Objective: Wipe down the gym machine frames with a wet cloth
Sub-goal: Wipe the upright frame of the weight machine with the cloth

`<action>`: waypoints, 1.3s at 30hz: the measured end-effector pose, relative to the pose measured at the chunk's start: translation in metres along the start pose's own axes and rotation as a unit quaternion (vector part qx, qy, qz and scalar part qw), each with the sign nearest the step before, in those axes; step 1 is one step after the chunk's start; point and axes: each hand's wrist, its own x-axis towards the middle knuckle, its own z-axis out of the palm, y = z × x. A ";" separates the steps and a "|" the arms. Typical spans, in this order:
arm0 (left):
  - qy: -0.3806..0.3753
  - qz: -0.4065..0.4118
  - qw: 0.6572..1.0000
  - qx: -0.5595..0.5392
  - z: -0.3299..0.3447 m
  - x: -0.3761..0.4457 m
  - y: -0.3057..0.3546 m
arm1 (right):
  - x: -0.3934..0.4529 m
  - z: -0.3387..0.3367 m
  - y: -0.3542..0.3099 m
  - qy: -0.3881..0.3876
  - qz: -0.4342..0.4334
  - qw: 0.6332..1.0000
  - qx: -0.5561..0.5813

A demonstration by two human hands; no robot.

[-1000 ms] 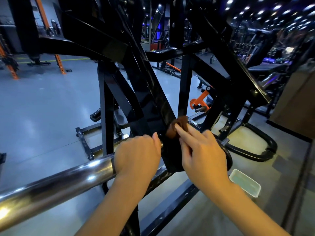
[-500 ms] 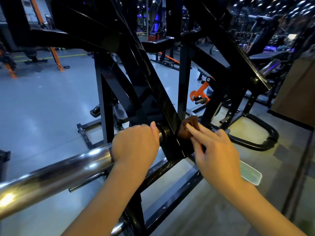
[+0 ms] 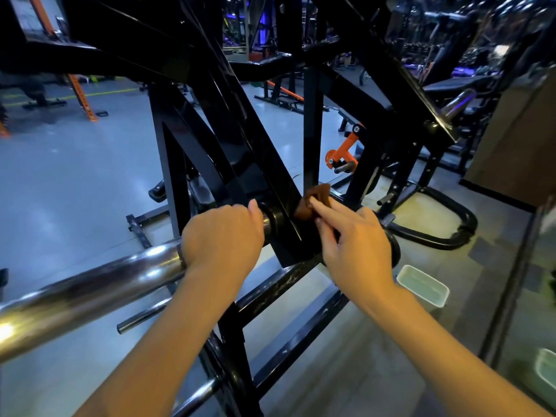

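A black gym machine frame (image 3: pixel 270 164) fills the middle of the view, its slanted arm running down to a pivot. My left hand (image 3: pixel 222 236) grips the chrome bar (image 3: pixel 90 284) right beside the black collar at the arm. My right hand (image 3: pixel 352 245) holds a small brown cloth (image 3: pixel 313 200) with its fingers and presses it against the right face of the slanted arm. Most of the cloth is hidden under my fingers.
A pale plastic tub of water (image 3: pixel 424 284) sits on the floor to the right of the machine base. An orange lever (image 3: pixel 343 152) and more black machines stand behind. A brown wall panel (image 3: pixel 517 139) stands at right. Grey floor (image 3: pixel 75 176) opens at left.
My right hand and the cloth have slid up along the slanted arm, then held near the same spot. The left hand has stayed on the chrome bar. The view has shifted slightly.
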 end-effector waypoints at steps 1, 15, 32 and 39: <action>0.000 -0.002 1.000 -0.003 0.000 0.000 0.000 | -0.003 -0.001 -0.005 -0.001 -0.014 1.000 0.007; -0.008 -0.031 0.999 -0.025 0.001 0.000 0.000 | -0.014 -0.006 -0.002 -0.022 -0.079 0.997 0.011; 0.004 -0.011 1.000 0.010 0.004 0.001 -0.001 | 0.015 0.000 0.021 -0.050 -0.224 0.971 0.069; -0.009 0.004 1.000 0.022 -0.002 0.001 0.000 | 0.093 0.024 0.009 -0.019 -0.242 0.968 0.071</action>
